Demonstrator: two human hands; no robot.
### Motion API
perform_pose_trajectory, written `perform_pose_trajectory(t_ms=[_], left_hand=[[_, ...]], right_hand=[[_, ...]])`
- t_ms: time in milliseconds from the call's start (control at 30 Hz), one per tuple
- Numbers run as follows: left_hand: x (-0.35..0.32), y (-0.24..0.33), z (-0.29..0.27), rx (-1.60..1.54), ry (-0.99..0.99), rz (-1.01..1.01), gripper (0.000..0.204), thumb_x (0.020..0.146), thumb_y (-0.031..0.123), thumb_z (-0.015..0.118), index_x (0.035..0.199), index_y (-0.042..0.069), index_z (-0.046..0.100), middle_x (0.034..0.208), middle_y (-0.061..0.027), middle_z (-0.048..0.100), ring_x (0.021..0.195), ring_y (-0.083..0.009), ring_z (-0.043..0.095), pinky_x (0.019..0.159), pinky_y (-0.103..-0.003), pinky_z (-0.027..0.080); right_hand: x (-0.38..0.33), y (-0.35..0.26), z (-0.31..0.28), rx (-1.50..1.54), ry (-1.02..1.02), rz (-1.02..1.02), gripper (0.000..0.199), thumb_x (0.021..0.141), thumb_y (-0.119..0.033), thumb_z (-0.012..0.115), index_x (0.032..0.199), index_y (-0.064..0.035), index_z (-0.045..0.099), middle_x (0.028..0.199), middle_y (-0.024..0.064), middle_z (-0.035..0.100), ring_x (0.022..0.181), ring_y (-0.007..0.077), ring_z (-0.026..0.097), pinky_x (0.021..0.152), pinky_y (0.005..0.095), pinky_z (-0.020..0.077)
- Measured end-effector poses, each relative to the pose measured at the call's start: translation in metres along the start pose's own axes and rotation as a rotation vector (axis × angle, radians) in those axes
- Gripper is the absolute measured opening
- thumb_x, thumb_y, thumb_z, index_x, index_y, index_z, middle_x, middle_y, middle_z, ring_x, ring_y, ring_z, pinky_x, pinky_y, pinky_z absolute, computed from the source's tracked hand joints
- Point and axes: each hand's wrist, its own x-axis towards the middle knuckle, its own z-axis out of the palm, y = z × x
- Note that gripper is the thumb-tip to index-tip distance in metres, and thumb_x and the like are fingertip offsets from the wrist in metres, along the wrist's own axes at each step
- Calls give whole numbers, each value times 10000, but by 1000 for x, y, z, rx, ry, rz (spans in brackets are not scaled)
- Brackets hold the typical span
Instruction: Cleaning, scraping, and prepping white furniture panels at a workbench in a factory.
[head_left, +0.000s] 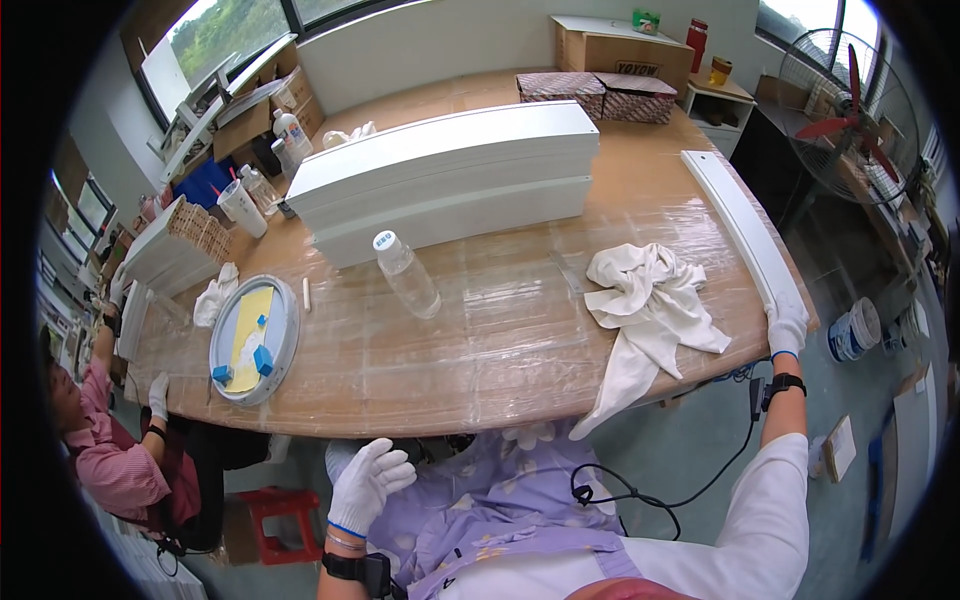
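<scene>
My right hand (786, 325), in a white glove, is at the near end of a long white board (735, 225) lying along the table's right edge. Its fingers rest over that end, though how they bend is hard to make out. My left hand (370, 485), gloved too, hovers in front of the table edge above my lap, fingers spread and nothing in it. A crumpled white cloth (650, 290) lies left of the board, one tail hanging over the near edge. Beside the cloth is a thin metal scraper or ruler (566, 272).
A tall stack of white boards (450, 180) fills the middle back. A clear bottle (408, 275) stands before it. Further left sits a round lid (290, 335) with a yellow sheet and blue blocks. A co-worker (120, 450) sits at left. A fan (850, 120) stands at right.
</scene>
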Motion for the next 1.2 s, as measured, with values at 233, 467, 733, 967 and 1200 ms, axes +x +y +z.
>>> perform_pose_trajectory(t_ms=[233, 467, 733, 967, 1200], left_hand=[[3, 1, 10, -31, -13, -7, 353, 1022, 337, 475, 1180, 39, 577, 1023, -182, 689, 894, -337, 696, 845, -496, 565], [-7, 7, -1, -83, -55, 21, 334, 1026, 273, 470, 1238, 28, 551, 1110, -187, 662, 974, -331, 677, 876, -453, 552], [-5, 15, -14, -100, -83, 46, 268, 1013, 268, 532, 1186, 66, 563, 979, -70, 635, 831, -166, 622, 763, -291, 536], [-5, 39, 5, -8, 83, 59, 266, 1019, 261, 523, 1189, 58, 547, 942, -28, 582, 775, -108, 543, 656, -223, 444], [24, 52, -60, -129, -283, 150, 299, 1020, 238, 527, 1242, 37, 530, 901, 3, 540, 703, -69, 441, 617, -205, 402]], right_hand=[[2, 0, -1, -5, 8, -8, 440, 893, -346, 625, 1274, -126, 602, 1241, 239, 572, 1171, 427, 497, 1017, 482, 412], [8, -9, 20, -55, -127, 29, 464, 956, -449, 523, 1227, -90, 638, 1215, 200, 618, 1132, 394, 540, 967, 480, 439], [35, 39, 73, 105, -133, -171, 518, 970, -368, 539, 1300, 31, 556, 1252, 282, 595, 1155, 378, 583, 943, 409, 500], [70, 43, 155, 45, -211, -38, 625, 925, -517, 421, 1224, -7, 626, 1206, 231, 633, 1075, 395, 613, 903, 465, 493], [260, -28, 133, 623, -4, -377, 608, 979, -426, 462, 1341, 62, 479, 1333, 226, 555, 1226, 366, 524, 1018, 420, 411]])
